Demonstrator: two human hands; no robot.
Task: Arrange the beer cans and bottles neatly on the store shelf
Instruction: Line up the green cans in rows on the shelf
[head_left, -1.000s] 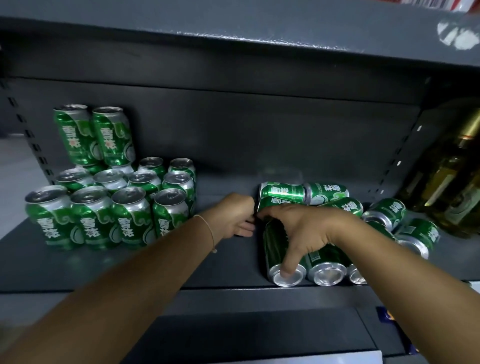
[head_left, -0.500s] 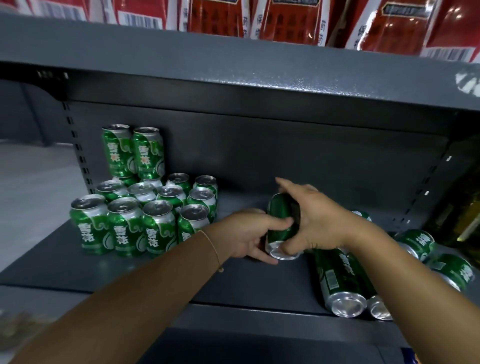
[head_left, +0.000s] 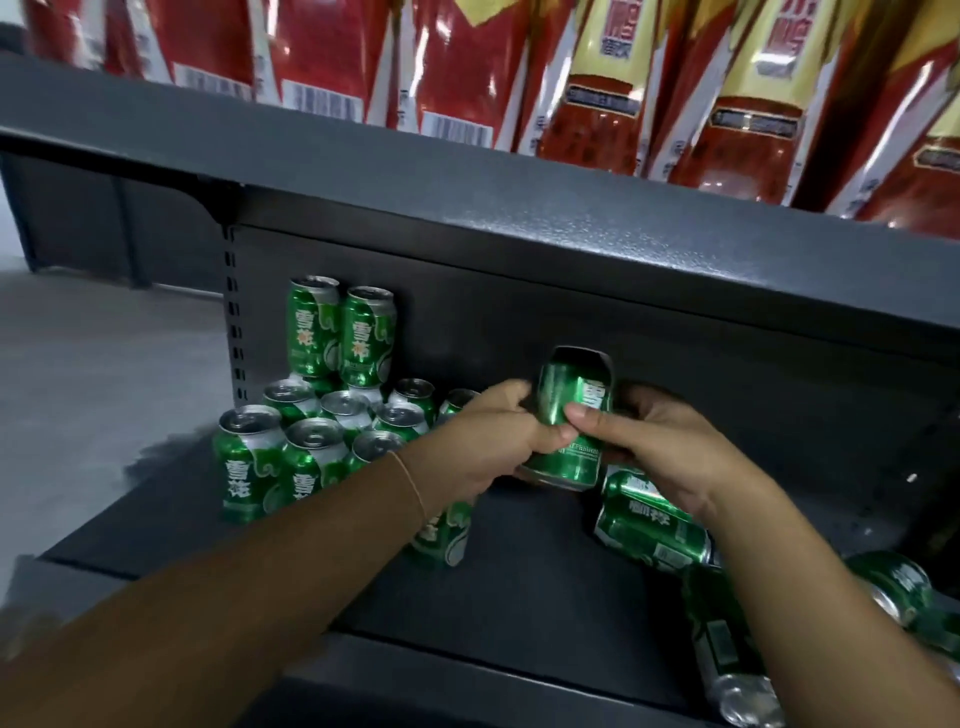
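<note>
A green beer can (head_left: 569, 421) is held nearly upright, slightly tilted, above the dark shelf (head_left: 519, 582). My left hand (head_left: 488, 436) grips its left side and my right hand (head_left: 649, 447) pinches its right side with thumb across the front. On the left stand several upright green cans (head_left: 306, 452) in rows, with two more cans (head_left: 340, 332) stacked on top at the back. To the right, several green cans (head_left: 654, 525) lie on their sides, one (head_left: 727, 654) reaching the shelf's front edge, partly hidden by my right arm.
The grey shelf above (head_left: 571, 218) hangs low over the cans and carries red and gold packages (head_left: 597, 78). A slotted upright post (head_left: 232, 322) marks the left back corner. Grey floor (head_left: 93, 374) shows to the left.
The can that lay on its side has been lifted off the pile and turned nearly upright between both hands. The camera has moved closer and tilted up, showing the packages above.
</note>
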